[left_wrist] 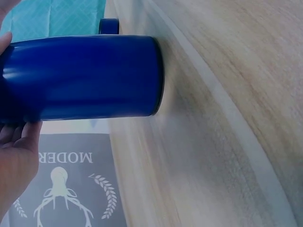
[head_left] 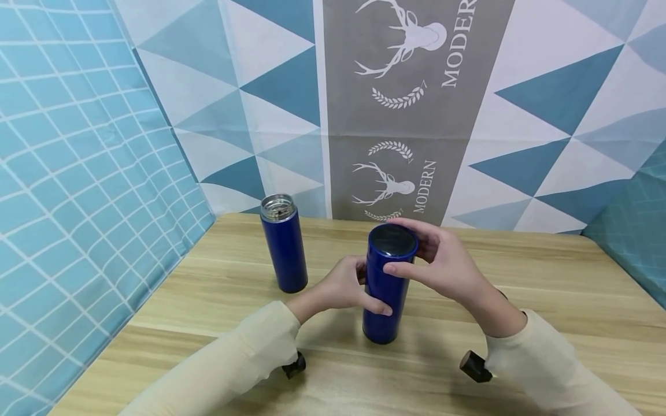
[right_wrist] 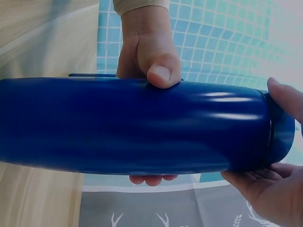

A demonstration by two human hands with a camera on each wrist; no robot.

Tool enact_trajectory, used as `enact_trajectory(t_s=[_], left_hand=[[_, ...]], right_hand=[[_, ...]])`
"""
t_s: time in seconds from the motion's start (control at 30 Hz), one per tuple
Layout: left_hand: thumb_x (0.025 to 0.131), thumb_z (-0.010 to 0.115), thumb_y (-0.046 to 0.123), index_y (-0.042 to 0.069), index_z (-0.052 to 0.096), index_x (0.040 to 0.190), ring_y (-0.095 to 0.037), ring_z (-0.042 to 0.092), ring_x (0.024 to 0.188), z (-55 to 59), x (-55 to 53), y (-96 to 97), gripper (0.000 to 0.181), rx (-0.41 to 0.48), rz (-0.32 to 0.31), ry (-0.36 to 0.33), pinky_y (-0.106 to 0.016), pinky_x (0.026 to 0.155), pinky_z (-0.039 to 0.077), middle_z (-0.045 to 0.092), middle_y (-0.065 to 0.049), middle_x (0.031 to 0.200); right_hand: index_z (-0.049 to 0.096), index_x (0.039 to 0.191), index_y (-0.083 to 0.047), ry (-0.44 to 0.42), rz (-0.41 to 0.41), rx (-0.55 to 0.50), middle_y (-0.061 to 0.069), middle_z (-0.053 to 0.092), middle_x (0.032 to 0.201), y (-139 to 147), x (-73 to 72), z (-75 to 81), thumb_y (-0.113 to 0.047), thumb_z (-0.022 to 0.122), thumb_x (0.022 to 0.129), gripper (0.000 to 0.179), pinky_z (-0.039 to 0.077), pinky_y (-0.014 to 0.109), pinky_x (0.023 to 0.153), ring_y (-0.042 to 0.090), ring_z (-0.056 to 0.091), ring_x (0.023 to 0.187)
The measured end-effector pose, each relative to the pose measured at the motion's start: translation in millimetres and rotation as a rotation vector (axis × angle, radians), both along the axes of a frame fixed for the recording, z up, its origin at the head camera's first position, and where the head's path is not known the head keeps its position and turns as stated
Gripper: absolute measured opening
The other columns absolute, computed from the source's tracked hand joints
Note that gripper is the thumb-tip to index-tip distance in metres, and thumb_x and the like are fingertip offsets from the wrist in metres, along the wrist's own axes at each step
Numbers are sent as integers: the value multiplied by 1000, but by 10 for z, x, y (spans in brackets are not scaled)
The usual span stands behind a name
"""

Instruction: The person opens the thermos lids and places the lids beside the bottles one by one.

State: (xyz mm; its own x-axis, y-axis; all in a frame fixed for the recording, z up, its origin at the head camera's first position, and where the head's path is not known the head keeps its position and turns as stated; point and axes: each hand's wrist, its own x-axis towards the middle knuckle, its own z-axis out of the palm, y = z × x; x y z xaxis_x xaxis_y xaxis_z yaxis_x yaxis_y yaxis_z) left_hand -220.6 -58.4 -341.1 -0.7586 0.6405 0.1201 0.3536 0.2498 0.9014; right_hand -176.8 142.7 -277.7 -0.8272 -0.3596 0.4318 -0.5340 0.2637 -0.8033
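A blue thermos [head_left: 384, 300] stands upright on the wooden table, with its dark-topped lid [head_left: 393, 239] in place. My left hand [head_left: 343, 287] grips the body from the left; in the right wrist view its thumb [right_wrist: 163, 73] lies across the near side. Around the lid, the fingers and thumb of my right hand [head_left: 441, 260] hold on at the top. A second blue thermos [head_left: 285, 251] stands to the left with no lid, its bare metal mouth [head_left: 278, 207] showing. The left wrist view shows a small blue cylinder [left_wrist: 109, 26] beyond the held thermos.
The wooden table [head_left: 551, 277] runs back to a patterned backdrop [head_left: 385, 115] with deer heads and triangles. Blue checked cloth [head_left: 67, 173] hangs along the left side. Black wrist-worn pieces [head_left: 474, 366] stick out by both sleeves.
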Motion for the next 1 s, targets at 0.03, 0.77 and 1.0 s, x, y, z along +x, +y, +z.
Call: enact_trajectory(t_s=[0.03, 0.77, 1.0], left_hand=[[64, 86, 7, 6, 61, 120, -9, 68, 97, 6, -1, -1, 61, 1, -3, 1, -25, 92, 54, 71, -11, 114], [63, 87, 8, 7, 63, 117, -6, 67, 95, 14, -45, -20, 58, 13, -22, -6, -21, 90, 53, 71, -10, 113], [64, 87, 8, 6, 64, 117, -5, 67, 94, -15, -36, -16, 58, 3, -16, -15, -21, 89, 54, 71, -11, 113]], right_hand=[[54, 132, -4, 2, 9, -3, 21, 63, 126, 5, -4, 4, -6, 78, 78, 59, 55, 21, 90, 22, 68, 104], [50, 133, 5, 32, 318, -4, 9, 66, 124, 150, -305, 19, 1, 74, 79, 58, 55, 26, 93, 20, 67, 107], [47, 134, 8, 36, 423, -10, 2, 63, 129, 191, -405, -23, 3, 73, 80, 61, 55, 29, 94, 22, 64, 111]])
